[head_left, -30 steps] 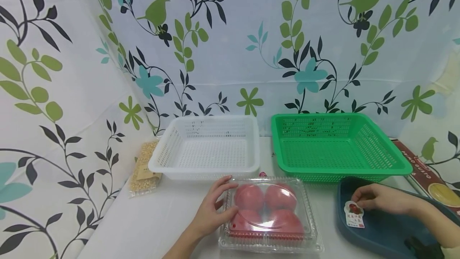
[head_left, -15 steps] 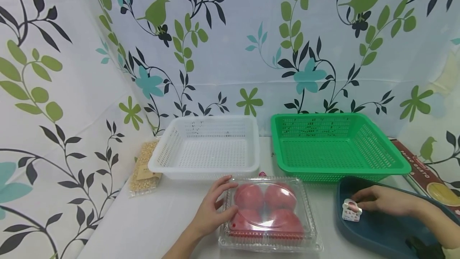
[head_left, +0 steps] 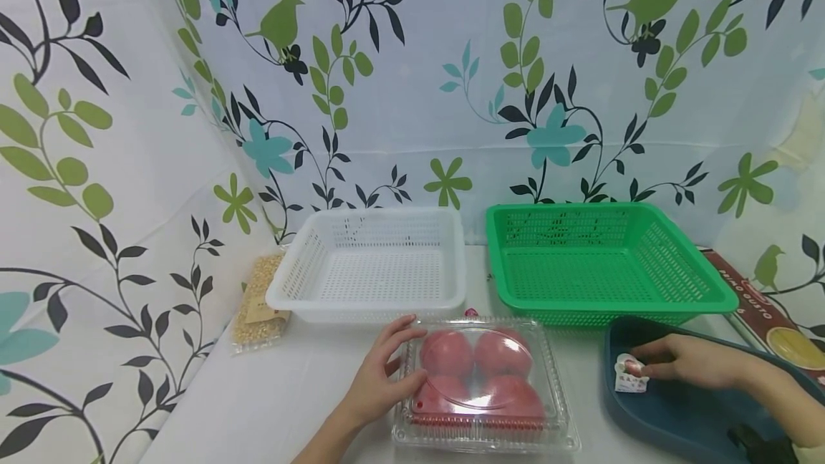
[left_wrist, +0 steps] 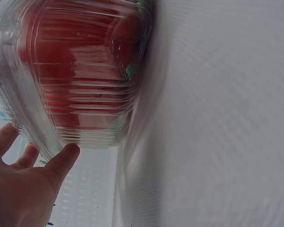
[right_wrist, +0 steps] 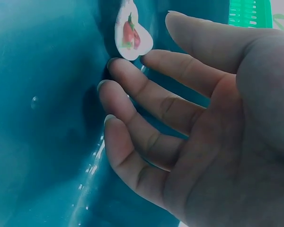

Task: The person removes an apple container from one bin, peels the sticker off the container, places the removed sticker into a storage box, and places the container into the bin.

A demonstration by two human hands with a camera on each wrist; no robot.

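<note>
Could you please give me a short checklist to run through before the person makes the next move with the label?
1. Left hand in contact with the clear box: ok, it rests against the box's left side.
2. Box lid in place: ok, it covers the red fruit.
3. Lid securely latched: cannot tell.
4. Label within reach of the right hand: ok, it is at the fingertips, over the blue tray.
5. Label pinched between thumb and finger: not ok, the thumb stands apart from it in the right wrist view.
6. Label's back sticky: cannot tell, its printed face shows.
</note>
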